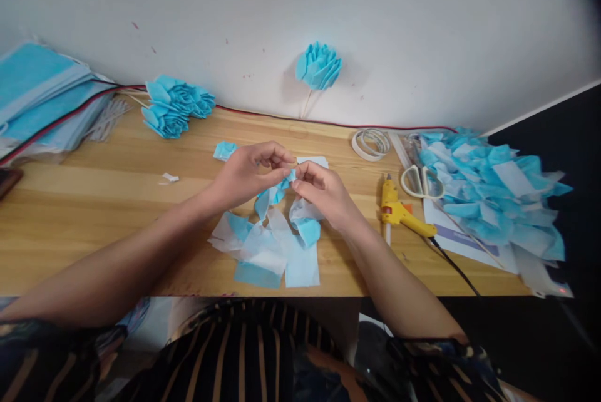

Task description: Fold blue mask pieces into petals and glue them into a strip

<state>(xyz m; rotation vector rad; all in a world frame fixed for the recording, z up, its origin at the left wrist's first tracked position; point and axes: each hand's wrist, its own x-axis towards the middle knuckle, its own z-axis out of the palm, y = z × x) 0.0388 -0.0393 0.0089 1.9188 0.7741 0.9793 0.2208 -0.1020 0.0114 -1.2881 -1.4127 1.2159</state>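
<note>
I have my right hand pinched nearly closed, thumb and forefinger on a small folded light-blue fabric piece. My left hand has its thumb at that piece, its forefinger arched apart; I cannot tell how firmly it grips. The piece sits between both hands' fingertips, over the pale wooden table. Nearest me lie overlapping blue and white fabric squares; rightward, a yellow glue gun and white-handled scissors.
</note>
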